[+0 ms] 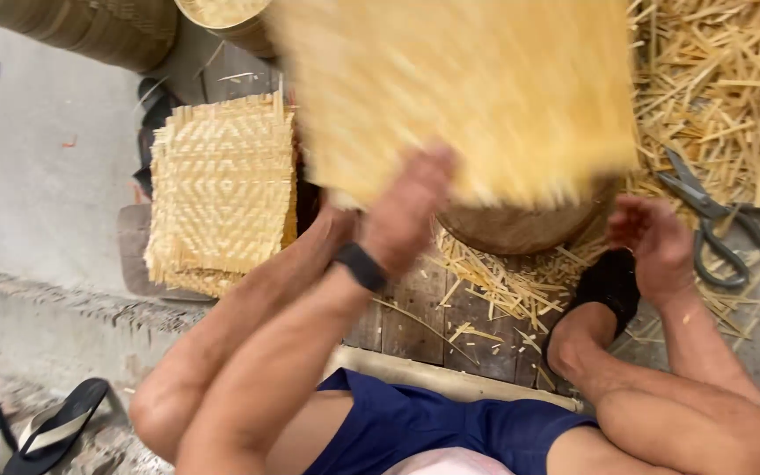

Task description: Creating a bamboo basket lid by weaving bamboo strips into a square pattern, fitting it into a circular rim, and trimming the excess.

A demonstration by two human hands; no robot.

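A: State the position of the pale yellow woven bamboo mat.

B: It is raised near the camera, motion-blurred, above a round brown wooden block. Its lower edge sits at the left hand.

A: Condition of the hands?

B: The left hand, with a black wristband on the wrist, is closed on the mat's lower edge. The right hand is free of the mat, fingers loosely curled, holding nothing. Blur makes the left grip hard to resolve; it appears to be a pinch at the edge.

A: Surrounding items?

B: A stack of square woven bamboo mats lies to the left of the block. Grey metal scissors lie just beside the right hand, among loose bamboo strip offcuts. A black-and-white flip-flop sandal lies on the concrete floor at lower left. The person sits in blue shorts on dark wooden planks.
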